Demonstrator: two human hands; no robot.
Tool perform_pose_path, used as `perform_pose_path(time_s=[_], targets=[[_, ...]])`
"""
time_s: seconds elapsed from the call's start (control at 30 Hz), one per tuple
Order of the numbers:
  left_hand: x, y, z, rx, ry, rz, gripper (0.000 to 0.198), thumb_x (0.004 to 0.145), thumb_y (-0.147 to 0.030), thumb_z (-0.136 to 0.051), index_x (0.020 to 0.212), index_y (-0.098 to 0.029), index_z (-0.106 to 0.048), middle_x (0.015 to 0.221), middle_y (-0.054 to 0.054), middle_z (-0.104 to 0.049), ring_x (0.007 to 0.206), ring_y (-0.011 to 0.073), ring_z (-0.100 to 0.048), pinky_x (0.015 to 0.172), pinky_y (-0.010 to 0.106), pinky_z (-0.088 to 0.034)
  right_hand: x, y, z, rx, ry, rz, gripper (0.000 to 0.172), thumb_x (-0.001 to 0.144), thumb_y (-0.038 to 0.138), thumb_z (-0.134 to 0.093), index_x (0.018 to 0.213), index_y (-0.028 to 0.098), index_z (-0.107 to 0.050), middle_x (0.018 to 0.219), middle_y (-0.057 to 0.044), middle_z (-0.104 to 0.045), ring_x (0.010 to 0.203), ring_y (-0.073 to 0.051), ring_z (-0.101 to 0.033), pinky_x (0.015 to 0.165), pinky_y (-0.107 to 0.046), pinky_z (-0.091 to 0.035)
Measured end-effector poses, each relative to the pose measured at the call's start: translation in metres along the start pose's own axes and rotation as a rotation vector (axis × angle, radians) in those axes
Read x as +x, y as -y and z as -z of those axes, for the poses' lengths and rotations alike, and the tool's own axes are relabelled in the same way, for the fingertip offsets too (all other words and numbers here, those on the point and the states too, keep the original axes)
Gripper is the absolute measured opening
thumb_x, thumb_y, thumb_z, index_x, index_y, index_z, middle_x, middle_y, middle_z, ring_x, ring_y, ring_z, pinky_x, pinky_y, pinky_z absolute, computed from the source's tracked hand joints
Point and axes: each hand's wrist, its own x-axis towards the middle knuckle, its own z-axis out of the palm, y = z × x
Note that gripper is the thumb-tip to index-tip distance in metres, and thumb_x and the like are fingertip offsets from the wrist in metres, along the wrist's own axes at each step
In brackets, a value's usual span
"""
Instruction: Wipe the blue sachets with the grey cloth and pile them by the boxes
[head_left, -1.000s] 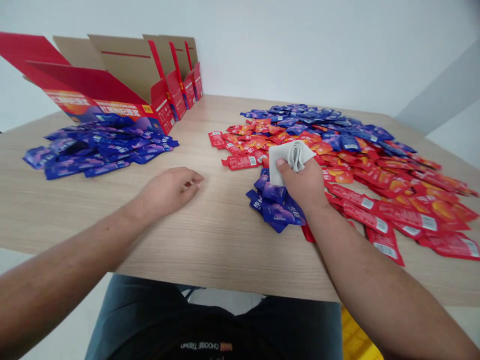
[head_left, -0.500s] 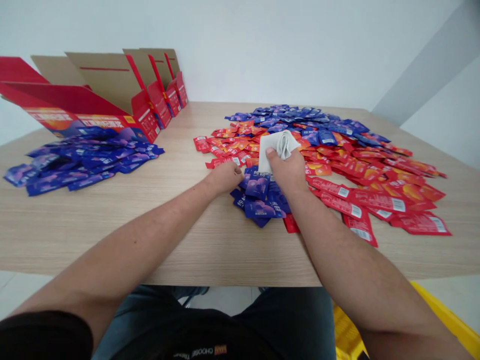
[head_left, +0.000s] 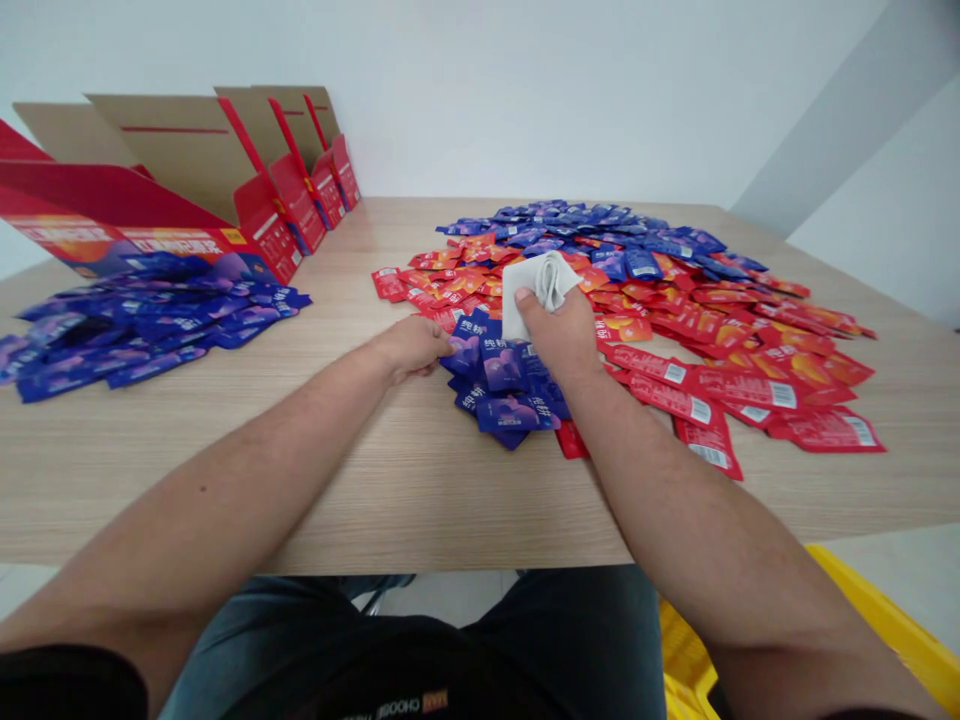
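My right hand is closed round a folded white cloth, its thumb lying on top. The hand is above a small heap of blue packets with a purple fruit print. At the heap's left edge, my left hand pinches the side of one blue packet. That packet is tilted and overlaps the others. Part of the heap is hidden behind my right hand and wrist. Just behind both hands lie red packets with an orange print.
A wide pile of red packets spreads right, with blue packets behind it. On the left another pile of blue packets lies before open red cardboard boxes. A yellow crate stands below the table at right.
My left hand has moved left and now grips a blue packet at the heap's edge. My right hand keeps the cloth. The whole view has shifted slightly.
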Motion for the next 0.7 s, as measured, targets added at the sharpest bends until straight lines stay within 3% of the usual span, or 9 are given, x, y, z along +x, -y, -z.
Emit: perform_pose_path(time_s=[0.1,0.17,0.3,0.4,0.57,0.7], targets=[[-0.011,0.005,0.018,0.008,-0.069,0.05,0.027,0.076,-0.018,-0.07,0.055,-0.02,-0.052,0.041,-0.003,-0.044,0.034,0.0084,-0.036,0.039,0.023,-0.019,-0.001,0.001,0.0,0.021,0.01,0.019,0.042,0.086,0.042,-0.069,0.119,0.016,-0.07,0.119,-0.014,-0.077,0.114,-0.032,-0.071,0.102,-0.048,-0.055],[-0.02,0.01,0.025,-0.072,-0.166,0.009,0.025,0.08,-0.02,-0.068,0.059,-0.02,-0.054,0.044,-0.003,-0.046,0.036,0.0081,-0.037,0.039,0.023,-0.022,-0.004,0.004,-0.001,0.042,0.031,0.045,0.043,0.086,0.042,-0.068,0.12,0.017,-0.07,0.12,-0.013,-0.077,0.114,-0.032,-0.071,0.103,-0.049,-0.055],[-0.036,0.025,0.024,-0.178,-0.222,-0.109,0.027,0.084,-0.029,-0.069,0.063,-0.019,-0.056,0.049,-0.003,-0.049,0.038,0.008,-0.04,0.038,0.022,-0.027,-0.017,0.017,-0.002,0.048,0.124,0.104,0.043,0.085,0.044,-0.069,0.119,0.018,-0.07,0.115,-0.011,-0.078,0.107,-0.031,-0.073,0.098,-0.047,-0.057],[-0.046,0.031,0.014,-0.284,-0.18,-0.196,0.025,0.083,-0.032,-0.072,0.068,-0.019,-0.056,0.054,-0.003,-0.051,0.042,0.0081,-0.045,0.039,0.021,-0.035,-0.03,0.031,-0.003,0.026,0.242,0.208,0.036,0.087,0.046,-0.067,0.113,0.021,-0.071,0.108,-0.008,-0.079,0.099,-0.029,-0.073,0.092,-0.045,-0.058],[-0.062,0.028,-0.003,-0.583,0.055,-0.231,0.025,0.078,-0.027,-0.076,0.074,-0.019,-0.052,0.062,-0.004,-0.057,0.052,0.0108,-0.056,0.05,0.025,-0.051,-0.046,0.044,-0.005,-0.133,0.346,0.363,0.029,0.089,0.044,-0.067,0.107,0.022,-0.072,0.1,-0.007,-0.077,0.095,-0.028,-0.071,0.085,-0.041,-0.056],[-0.071,0.027,-0.008,-0.696,0.041,-0.163,0.028,0.073,-0.026,-0.08,0.074,-0.018,-0.053,0.063,-0.004,-0.059,0.054,0.0105,-0.057,0.053,0.027,-0.056,-0.056,0.049,-0.007,-0.123,0.447,0.387,0.022,0.092,0.041,-0.064,0.104,0.023,-0.071,0.094,-0.004,-0.077,0.088,-0.024,-0.071,0.079,-0.036,-0.055]])
